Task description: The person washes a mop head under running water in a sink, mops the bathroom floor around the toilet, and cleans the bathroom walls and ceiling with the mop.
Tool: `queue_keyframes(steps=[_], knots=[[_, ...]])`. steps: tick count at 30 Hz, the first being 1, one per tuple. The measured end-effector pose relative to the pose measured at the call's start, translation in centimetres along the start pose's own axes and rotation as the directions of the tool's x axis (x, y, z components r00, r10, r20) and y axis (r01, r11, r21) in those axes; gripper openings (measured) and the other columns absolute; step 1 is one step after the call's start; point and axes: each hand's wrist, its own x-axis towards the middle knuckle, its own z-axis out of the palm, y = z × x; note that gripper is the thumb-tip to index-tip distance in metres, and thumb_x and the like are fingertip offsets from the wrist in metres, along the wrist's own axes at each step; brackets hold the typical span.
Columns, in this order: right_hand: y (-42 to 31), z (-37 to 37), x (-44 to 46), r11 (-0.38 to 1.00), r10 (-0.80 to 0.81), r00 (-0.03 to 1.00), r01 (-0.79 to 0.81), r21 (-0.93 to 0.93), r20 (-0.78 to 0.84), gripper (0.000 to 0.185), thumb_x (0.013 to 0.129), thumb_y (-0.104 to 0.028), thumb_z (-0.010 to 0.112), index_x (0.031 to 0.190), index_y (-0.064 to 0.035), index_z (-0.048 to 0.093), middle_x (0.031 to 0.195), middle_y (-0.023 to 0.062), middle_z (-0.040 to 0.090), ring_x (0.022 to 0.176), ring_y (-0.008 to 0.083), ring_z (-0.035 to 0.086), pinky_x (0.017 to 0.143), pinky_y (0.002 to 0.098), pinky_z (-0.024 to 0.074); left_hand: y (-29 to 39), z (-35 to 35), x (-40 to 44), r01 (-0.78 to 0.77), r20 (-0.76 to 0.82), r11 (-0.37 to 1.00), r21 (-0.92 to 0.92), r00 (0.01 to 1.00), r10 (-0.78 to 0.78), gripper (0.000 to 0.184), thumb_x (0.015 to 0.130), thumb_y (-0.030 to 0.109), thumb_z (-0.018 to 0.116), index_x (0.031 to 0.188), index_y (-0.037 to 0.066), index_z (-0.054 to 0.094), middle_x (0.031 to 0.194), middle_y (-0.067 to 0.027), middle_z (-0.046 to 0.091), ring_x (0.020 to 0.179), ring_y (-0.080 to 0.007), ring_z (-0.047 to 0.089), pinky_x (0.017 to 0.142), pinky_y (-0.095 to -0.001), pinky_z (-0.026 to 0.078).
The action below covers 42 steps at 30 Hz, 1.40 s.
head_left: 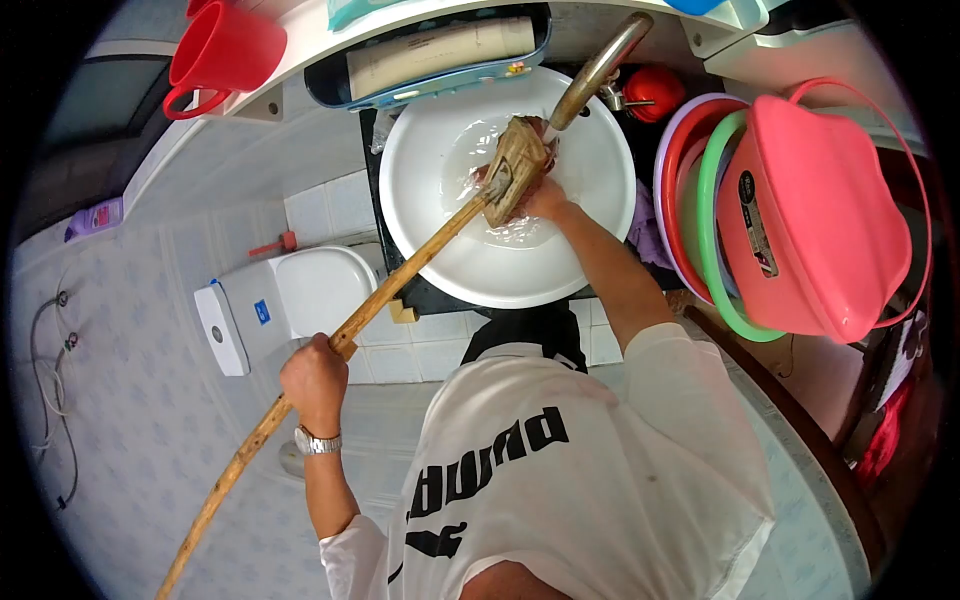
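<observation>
My left hand (315, 381) is wrapped round a long pale wooden pole (412, 265), with a metal watch on the wrist. The pole slants up to a flat, brownish tool head (513, 172), which is over the white round basin (430, 270). Whether this tool is a mop or something else I cannot tell. My right hand (543, 199) is at the head's right side, low in the basin; its fingers are mostly hidden behind the head. Shallow water (462, 150) lies in the basin, and a metal tap (603, 70) points down beside the head.
Stacked pink, green and red plastic basins (815, 220) stand right of the sink. A toilet (325, 282) is on the left. Above the sink runs a white shelf (300, 45) with a red mug (222, 55) and a blue tray (430, 85). A hose (50, 400) hangs at the far left.
</observation>
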Motion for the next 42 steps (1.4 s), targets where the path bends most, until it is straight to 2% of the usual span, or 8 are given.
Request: queue_keyframes(steps=[3, 6, 9, 25, 30, 33, 35, 42], knots=[[-1.8, -3.4, -0.5, 0.979, -0.126, 0.981, 0.147, -0.141, 0.147, 0.049, 0.083, -0.029, 0.056, 0.129, -0.0141, 0.051, 0.13, 0.0123, 0.054, 0.12, 0.0285, 0.051, 0.1, 0.0371, 0.0424, 0.4, -0.3, 0.4, -0.015, -0.018, 1.0, 0.023, 1.0, 0.016, 0.006, 0.072, 0.01, 0.06, 0.066, 0.01, 0.06, 0.057, -0.0106, 0.059, 0.051, -0.028, 0.06, 0.046, -0.037, 0.046], [-2.2, -4.1, -1.0, 0.998, 0.025, 0.985, -0.015, -0.06, 0.172, 0.053, 0.083, -0.034, 0.057, 0.132, -0.0171, 0.049, 0.134, 0.0099, 0.051, 0.124, 0.027, 0.047, 0.104, 0.036, 0.0385, 0.7, 0.1, 0.6, -0.009, -0.052, 0.999, 0.049, 0.999, 0.011, 0.006, 0.072, 0.01, 0.06, 0.066, 0.01, 0.06, 0.057, -0.0101, 0.059, 0.051, -0.028, 0.06, 0.046, -0.0372, 0.046], [-5.1, -7.7, -1.7, 0.978, 0.104, 0.915, -0.024, -0.206, 0.389, 0.059, 0.092, -0.049, 0.039, 0.142, -0.0187, 0.036, 0.148, 0.0042, 0.035, 0.137, 0.022, 0.03, 0.114, 0.0336, 0.0221, 0.3, 0.4, 0.5, -0.008, -0.05, 0.998, 0.058, 0.999, 0.011, 0.005, 0.072, 0.01, 0.06, 0.067, 0.01, 0.061, 0.057, -0.0097, 0.06, 0.051, -0.0277, 0.06, 0.045, -0.0372, 0.046], [1.0, -2.7, -0.2, 0.985, -0.119, 0.984, 0.134, -0.112, 0.131, 0.046, 0.078, -0.026, 0.059, 0.12, -0.0085, 0.057, 0.123, 0.0116, 0.057, 0.116, 0.0299, 0.05, 0.099, 0.0379, 0.04, 1.1, -0.4, 0.9, -0.008, -0.005, 0.999, -0.045, 1.0, 0.008, 0.008, 0.073, 0.008, 0.061, 0.065, 0.008, 0.057, 0.056, -0.0108, 0.058, 0.049, -0.0283, 0.059, 0.045, -0.0363, 0.046], [3.3, -2.1, -0.6, 0.934, 0.091, 0.97, -0.161, 0.318, 0.224, 0.038, 0.074, -0.016, 0.063, 0.11, -0.0038, 0.065, 0.112, 0.0142, 0.064, 0.106, 0.0316, 0.058, 0.092, 0.0387, 0.0462, 1.5, -0.5, 2.0, -0.043, 0.001, 0.997, -0.057, 0.999, 0.044, 0.01, 0.073, 0.009, 0.061, 0.064, 0.007, 0.058, 0.059, -0.013, 0.06, 0.051, -0.0299, 0.06, 0.047, -0.0378, 0.048], [3.3, -2.6, -0.7, 0.974, 0.054, 0.957, -0.113, 0.196, 0.285, 0.035, 0.076, -0.015, 0.062, 0.108, -0.002, 0.065, 0.108, 0.014, 0.065, 0.103, 0.0266, 0.06, 0.087, 0.0364, 0.0483, 0.8, -0.4, 1.9, -0.038, 0.064, 0.995, -0.09, 0.997, 0.044, 0.009, 0.073, 0.011, 0.063, 0.065, 0.006, 0.06, 0.062, -0.0144, 0.062, 0.055, -0.0312, 0.062, 0.05, -0.0395, 0.049], [-1.5, -6.8, -2.5, 0.543, 0.202, 0.941, -0.338, 0.769, 0.271, 0.047, 0.081, -0.001, 0.053, 0.127, -0.0011, 0.048, 0.101, 0.0097, 0.064, 0.086, 0.0187, 0.062, 0.074, 0.0299, 0.0501, 0.0, -0.1, 1.7, -0.045, 0.1, 0.993, -0.107, 0.993, 0.055, 0.008, 0.072, 0.012, 0.064, 0.067, 0.006, 0.062, 0.064, -0.0152, 0.063, 0.058, -0.0322, 0.062, 0.053, -0.0407, 0.049], [-7.7, -9.8, -4.9, -0.151, 0.292, 0.877, -0.351, 0.924, 0.38, 0.04, 0.096, -0.027, 0.044, 0.131, -0.0083, 0.048, 0.117, 0.0063, 0.06, 0.101, 0.0209, 0.06, 0.086, 0.0355, 0.0488, -1.5, 0.7, 1.5, 0.016, 0.225, 0.98, -0.199, 0.974, 0.03, 0.01, 0.071, 0.015, 0.066, 0.073, 0.005, 0.069, 0.069, -0.0183, 0.064, 0.064, -0.0355, 0.062, 0.059, -0.0429, 0.05]])
